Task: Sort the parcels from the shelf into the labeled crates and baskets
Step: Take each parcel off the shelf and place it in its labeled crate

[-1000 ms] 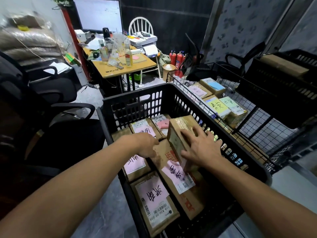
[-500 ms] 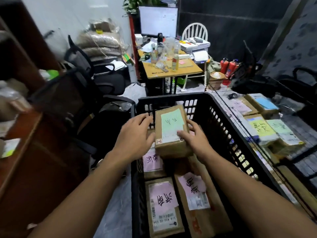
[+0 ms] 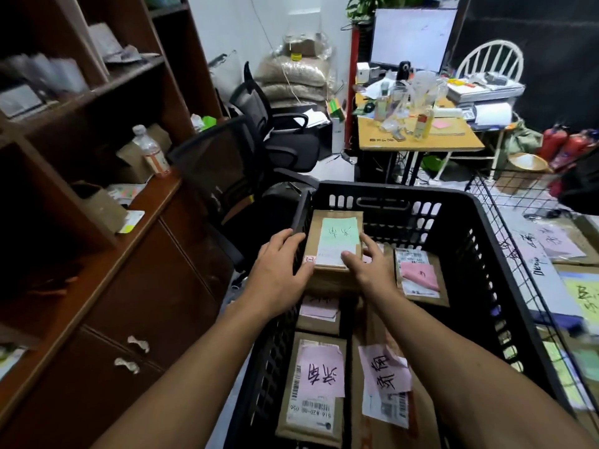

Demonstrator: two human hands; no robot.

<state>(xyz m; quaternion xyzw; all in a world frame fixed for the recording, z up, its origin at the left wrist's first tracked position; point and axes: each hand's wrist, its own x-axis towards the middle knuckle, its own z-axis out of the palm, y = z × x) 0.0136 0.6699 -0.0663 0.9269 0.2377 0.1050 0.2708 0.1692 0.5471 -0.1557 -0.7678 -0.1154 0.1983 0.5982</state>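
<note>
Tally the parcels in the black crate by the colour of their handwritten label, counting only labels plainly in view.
green-label parcel: 1
pink-label parcels: 4
Total: 5

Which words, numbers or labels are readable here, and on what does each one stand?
"济南": handwritten pink note on the near-left parcel.
"济南": handwritten pink note on the near-right parcel.
"516 ...-00 056": printed label on the near-left parcel; the middle group is unsure.
Green note on the held parcel, gripped by the left hand and right hand: handwriting, not readable.
Notes in the wire basket: blurred or cut off.
</note>
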